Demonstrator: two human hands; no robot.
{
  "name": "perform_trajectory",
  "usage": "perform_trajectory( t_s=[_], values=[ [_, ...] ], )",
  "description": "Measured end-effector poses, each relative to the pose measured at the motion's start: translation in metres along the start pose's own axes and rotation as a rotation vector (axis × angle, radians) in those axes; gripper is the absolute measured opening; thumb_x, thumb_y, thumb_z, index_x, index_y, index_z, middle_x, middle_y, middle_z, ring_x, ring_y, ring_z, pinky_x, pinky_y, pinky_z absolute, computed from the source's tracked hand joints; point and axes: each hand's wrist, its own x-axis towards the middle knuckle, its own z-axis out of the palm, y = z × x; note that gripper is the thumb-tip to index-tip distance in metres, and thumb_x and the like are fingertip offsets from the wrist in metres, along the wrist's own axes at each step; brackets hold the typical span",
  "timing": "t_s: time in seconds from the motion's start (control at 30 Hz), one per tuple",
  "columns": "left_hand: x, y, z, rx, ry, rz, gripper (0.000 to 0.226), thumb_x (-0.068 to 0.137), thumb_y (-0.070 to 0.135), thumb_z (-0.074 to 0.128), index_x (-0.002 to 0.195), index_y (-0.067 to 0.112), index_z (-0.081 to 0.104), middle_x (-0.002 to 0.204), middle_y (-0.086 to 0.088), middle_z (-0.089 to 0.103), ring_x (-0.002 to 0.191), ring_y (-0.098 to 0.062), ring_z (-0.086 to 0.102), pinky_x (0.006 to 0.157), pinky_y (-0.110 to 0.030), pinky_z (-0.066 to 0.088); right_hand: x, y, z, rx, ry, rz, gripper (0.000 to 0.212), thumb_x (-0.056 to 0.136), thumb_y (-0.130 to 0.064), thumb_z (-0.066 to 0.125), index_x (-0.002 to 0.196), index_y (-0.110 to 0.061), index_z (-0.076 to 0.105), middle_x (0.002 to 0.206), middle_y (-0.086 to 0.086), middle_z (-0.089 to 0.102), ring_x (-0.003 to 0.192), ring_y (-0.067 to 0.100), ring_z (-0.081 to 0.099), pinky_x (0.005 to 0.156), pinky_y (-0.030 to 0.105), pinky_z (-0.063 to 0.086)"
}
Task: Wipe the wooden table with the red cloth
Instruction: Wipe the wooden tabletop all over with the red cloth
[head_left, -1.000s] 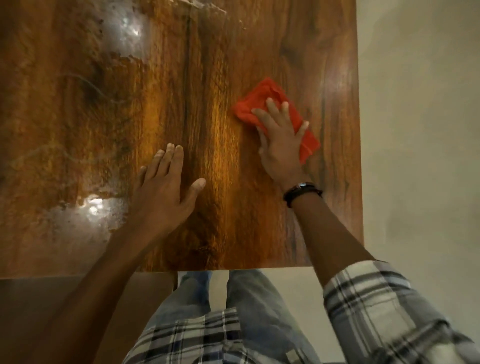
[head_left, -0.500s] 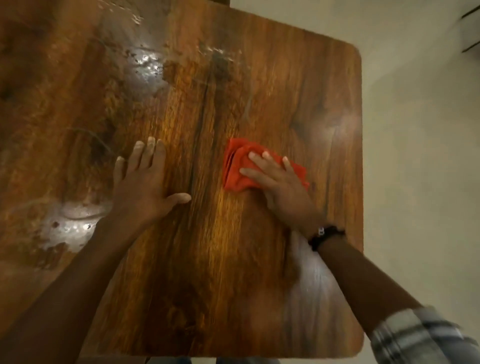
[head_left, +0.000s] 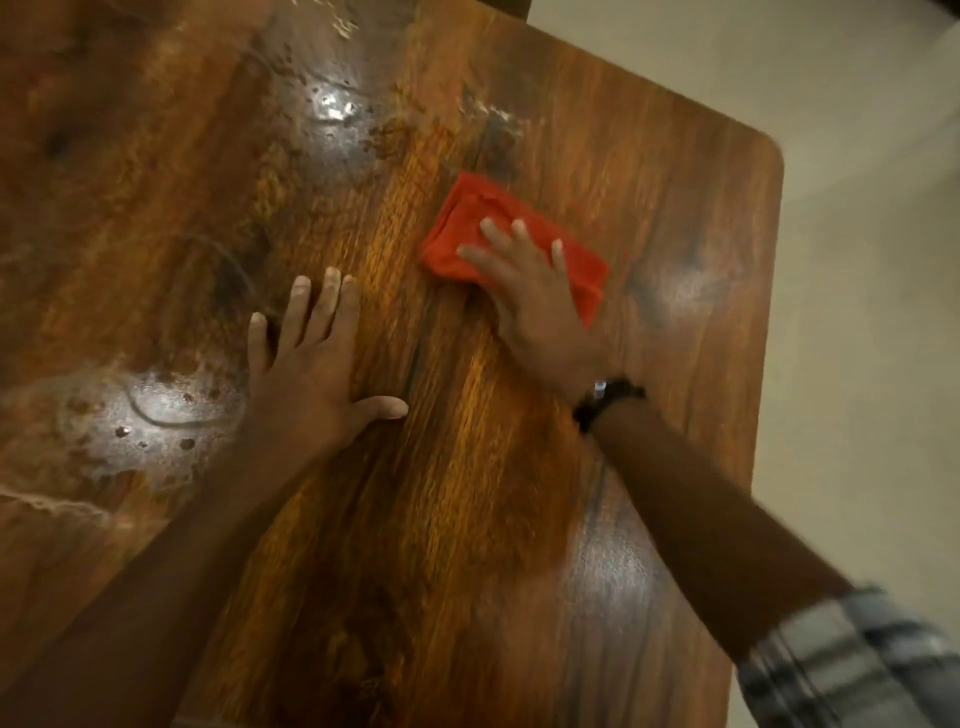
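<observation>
The wooden table (head_left: 467, 519) fills most of the head view, dark and glossy with strong grain. A folded red cloth (head_left: 462, 228) lies flat on it right of centre. My right hand (head_left: 535, 296) presses down on the cloth with fingers spread, covering its near half; a dark band sits on that wrist. My left hand (head_left: 306, 364) rests flat on the bare wood to the left of the cloth, fingers apart, holding nothing.
Wet, speckled patches (head_left: 156, 415) shine on the left and far parts (head_left: 332, 114) of the tabletop. The table's right edge and rounded far corner (head_left: 769, 150) border a pale floor (head_left: 872, 312). A plaid sleeve (head_left: 857, 660) shows at the lower right.
My right hand has slid the cloth slightly away and to the right since half a second ago. The view has tilted forward, and my legs and the table's near edge have dropped out of sight.
</observation>
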Motion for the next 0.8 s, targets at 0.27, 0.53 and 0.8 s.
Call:
perform_trajectory(
  t_s=[0.27, 0.53, 0.8],
  values=[
    [0.002, 0.0, -0.001, -0.002, 0.016, -0.039, 0.138, 0.058, 0.081, 0.06, 0.154, 0.019, -0.017, 0.16, -0.002, -0.028, 0.147, -0.02, -0.027, 0.118, -0.054, -0.01, -0.019, 0.009, -0.014, -0.205, -0.205, -0.325, 0.055, 0.095, -0.01, 0.038, 0.144, -0.035, 0.041, 0.159, -0.006, 0.027, 0.149, 0.021, 0.016, 0.12, 0.056, 0.004],
    [0.004, 0.013, -0.012, 0.079, -0.052, -0.083, 0.144, 0.06, 0.072, 0.072, 0.152, 0.015, -0.023, 0.159, -0.006, -0.032, 0.145, -0.025, -0.031, 0.118, -0.056, -0.011, 0.106, 0.03, -0.022, 0.13, 0.074, 0.281, 0.037, 0.103, -0.018, 0.042, 0.136, -0.03, 0.052, 0.158, 0.004, 0.031, 0.149, 0.026, 0.015, 0.119, 0.056, -0.002],
    [0.075, 0.033, -0.072, 0.263, -0.167, -0.119, 0.149, 0.053, 0.071, 0.078, 0.154, 0.009, -0.013, 0.162, -0.013, -0.019, 0.149, -0.024, -0.02, 0.121, -0.052, -0.005, -0.02, -0.003, -0.006, -0.076, -0.223, -0.236, 0.054, 0.094, -0.011, 0.034, 0.142, -0.033, 0.045, 0.159, -0.005, 0.027, 0.149, 0.018, 0.017, 0.12, 0.042, 0.004]
  ],
)
